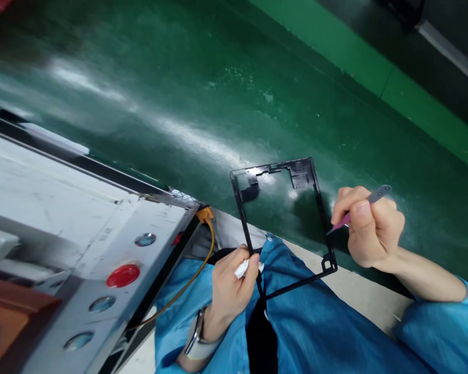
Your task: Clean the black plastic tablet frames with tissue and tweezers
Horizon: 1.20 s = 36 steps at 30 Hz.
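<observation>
Loose blue smock (308, 306), silver-cased watch (197, 335) with pale band

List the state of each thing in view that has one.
Black frame: held up, its middle open
Left hand: closed on frame
Right hand: closed on tweezers
Tweezers: tip near frame's side
Red button: pressed or not, unclear
Yellow cable: hanging in a curve

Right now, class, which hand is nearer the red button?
Left. The left hand holds the black frame on the side toward the red button; the right hand, with tweezers, is at the opposite side.
</observation>
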### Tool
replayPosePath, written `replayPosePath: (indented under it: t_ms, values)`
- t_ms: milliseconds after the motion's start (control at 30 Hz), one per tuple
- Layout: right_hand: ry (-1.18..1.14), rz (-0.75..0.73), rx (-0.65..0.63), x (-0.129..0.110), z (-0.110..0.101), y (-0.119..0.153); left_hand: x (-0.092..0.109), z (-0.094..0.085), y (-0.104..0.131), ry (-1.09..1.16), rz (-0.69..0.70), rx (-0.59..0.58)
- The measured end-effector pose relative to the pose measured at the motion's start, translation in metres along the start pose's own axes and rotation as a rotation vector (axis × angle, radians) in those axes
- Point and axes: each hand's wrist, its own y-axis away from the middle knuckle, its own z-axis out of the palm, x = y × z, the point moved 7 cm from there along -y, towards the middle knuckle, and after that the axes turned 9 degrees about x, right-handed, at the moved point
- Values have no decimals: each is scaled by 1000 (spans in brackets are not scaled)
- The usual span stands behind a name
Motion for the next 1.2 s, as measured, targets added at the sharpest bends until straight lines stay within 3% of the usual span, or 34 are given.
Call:
replayPosePath:
  t_ms: [233, 367, 467, 633, 767, 867, 1000, 1100, 1200]
  values:
    - [17, 211, 143, 59, 2, -8, 0, 2, 0, 21, -14, -16]
    - [-95, 218, 156, 53, 3, -10, -3, -1, -2, 52, -35, -27]
    - [-230, 202, -6, 30, 10, -9, -9, -16, -2, 62, -59, 62]
    - [-310, 232, -432, -2, 37, -1, -17, -54, 8, -12, -134, 294]
    - [-283, 270, -617, -8, 58, 6, -5, -73, 7, 44, -124, 458]
    - [-244, 198, -689, -15, 70, 9, 18, -74, -8, 152, -25, 458]
    - [-195, 196, -770, -20, 82, 14, 45, -71, -28, 53, 61, 417]
    - [-139, 265, -842, -19, 88, 23, 51, -70, -31, 61, 62, 401]
    - [-97, 298, -948, -17, 93, 37, 48, -66, -24, 76, 10, 312]
